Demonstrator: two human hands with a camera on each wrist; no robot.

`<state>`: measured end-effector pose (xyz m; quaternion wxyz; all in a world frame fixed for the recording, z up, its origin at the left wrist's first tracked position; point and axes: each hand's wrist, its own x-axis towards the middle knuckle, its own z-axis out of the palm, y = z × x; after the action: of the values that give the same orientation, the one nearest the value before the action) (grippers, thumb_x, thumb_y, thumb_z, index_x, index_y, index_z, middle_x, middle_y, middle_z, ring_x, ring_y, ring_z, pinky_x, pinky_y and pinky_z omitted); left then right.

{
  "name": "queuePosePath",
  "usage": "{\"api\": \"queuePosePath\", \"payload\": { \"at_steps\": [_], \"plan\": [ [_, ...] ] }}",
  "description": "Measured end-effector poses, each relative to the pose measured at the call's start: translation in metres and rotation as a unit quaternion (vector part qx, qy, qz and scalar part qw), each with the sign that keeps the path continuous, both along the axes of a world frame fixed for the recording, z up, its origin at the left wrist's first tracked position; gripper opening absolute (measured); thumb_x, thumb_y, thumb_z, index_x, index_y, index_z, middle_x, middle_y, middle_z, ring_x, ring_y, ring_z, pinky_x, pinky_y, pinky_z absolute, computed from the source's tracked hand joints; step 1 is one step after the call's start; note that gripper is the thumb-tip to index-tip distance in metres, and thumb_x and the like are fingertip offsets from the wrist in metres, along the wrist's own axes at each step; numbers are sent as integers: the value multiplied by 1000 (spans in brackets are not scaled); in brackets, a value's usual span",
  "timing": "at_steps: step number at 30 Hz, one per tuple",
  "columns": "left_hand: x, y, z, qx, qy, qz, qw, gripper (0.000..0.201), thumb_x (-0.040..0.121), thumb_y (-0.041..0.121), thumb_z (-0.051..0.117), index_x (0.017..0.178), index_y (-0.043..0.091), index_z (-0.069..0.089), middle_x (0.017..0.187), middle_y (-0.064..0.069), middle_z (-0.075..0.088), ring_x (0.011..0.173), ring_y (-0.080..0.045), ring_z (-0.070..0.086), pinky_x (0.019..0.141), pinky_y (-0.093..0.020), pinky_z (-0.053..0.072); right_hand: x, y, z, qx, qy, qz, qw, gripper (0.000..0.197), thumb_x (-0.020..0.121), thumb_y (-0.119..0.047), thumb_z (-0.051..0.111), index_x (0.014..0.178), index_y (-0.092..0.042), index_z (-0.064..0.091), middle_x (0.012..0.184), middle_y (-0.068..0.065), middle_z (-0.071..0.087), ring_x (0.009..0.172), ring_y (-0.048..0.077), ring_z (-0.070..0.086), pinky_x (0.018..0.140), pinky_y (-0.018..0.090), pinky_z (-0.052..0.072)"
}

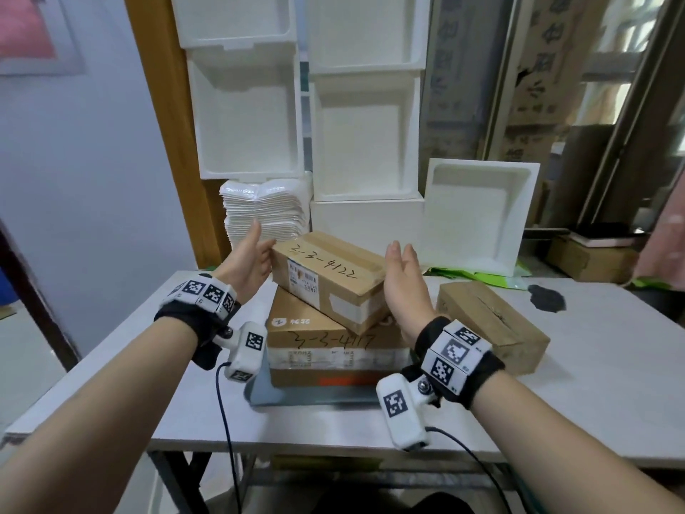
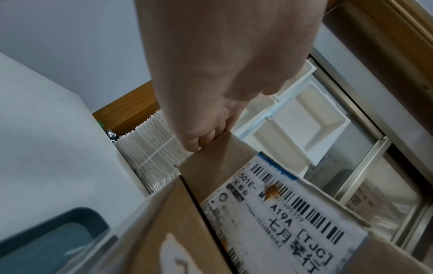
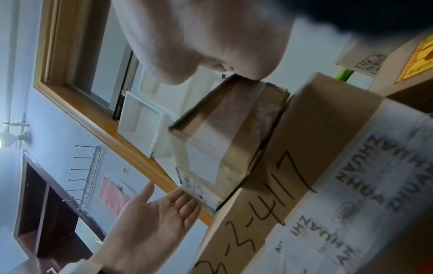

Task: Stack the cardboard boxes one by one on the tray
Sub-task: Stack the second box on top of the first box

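A cardboard box marked 3-3-4117 (image 1: 330, 350) sits on the grey-blue tray (image 1: 265, 393) at the table's middle. A smaller box marked 3-3-4122 (image 1: 330, 280) lies askew on top of it. My left hand (image 1: 255, 254) has straight fingers touching that box's left end (image 2: 211, 159). My right hand (image 1: 402, 276) is flat against its right end (image 3: 234, 118). Neither hand curls around the box. A third, plain brown box (image 1: 489, 324) rests on the table to the right of the tray.
White foam boxes (image 1: 363, 135) are stacked behind the table, with a pile of white padded envelopes (image 1: 263, 209) at the back left. A dark smudge (image 1: 546, 296) marks the white table (image 1: 611, 383) at the right. More cartons stand on the floor at far right.
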<state>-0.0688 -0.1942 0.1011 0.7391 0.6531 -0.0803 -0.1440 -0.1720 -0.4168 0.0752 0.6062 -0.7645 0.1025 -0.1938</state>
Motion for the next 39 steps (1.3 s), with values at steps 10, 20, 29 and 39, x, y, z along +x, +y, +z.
{"api": "queuePosePath", "payload": {
  "at_steps": [10, 20, 29, 39],
  "plan": [
    [-45, 15, -3, 11, -10, -27, 1000, 75, 97, 61, 15, 152, 10, 23, 157, -3, 30, 143, -13, 27, 109, -25, 23, 39, -10, 3, 2, 0, -29, 1000, 71, 98, -61, 18, 156, -20, 21, 164, -2, 16, 150, 18, 17, 123, 38, 12],
    [-8, 9, -8, 16, -3, -15, 1000, 83, 93, 68, 15, 152, 10, 23, 154, -8, 35, 144, -23, 29, 120, -40, 17, 7, -8, -9, 16, 12, -24, 1000, 78, 93, -69, 20, 156, -23, 20, 162, -2, 23, 147, 20, 26, 121, 42, 21],
    [-25, -2, -17, -10, -10, -60, 998, 76, 93, 68, 12, 132, 19, 56, 127, -6, 66, 123, -21, 57, 106, -42, 39, 11, -5, -3, 78, 14, -8, 997, 73, 95, -66, 19, 156, -26, 18, 164, -5, 18, 149, 18, 19, 120, 40, 16],
    [-33, 6, -24, -8, -25, -43, 999, 75, 96, 64, 10, 144, 18, 45, 139, -2, 57, 132, -16, 48, 108, -31, 35, 13, -6, -3, 72, 36, 6, 997, 72, 96, -66, 22, 152, -23, 32, 157, 0, 35, 144, 21, 31, 115, 40, 23]
  ]
}}
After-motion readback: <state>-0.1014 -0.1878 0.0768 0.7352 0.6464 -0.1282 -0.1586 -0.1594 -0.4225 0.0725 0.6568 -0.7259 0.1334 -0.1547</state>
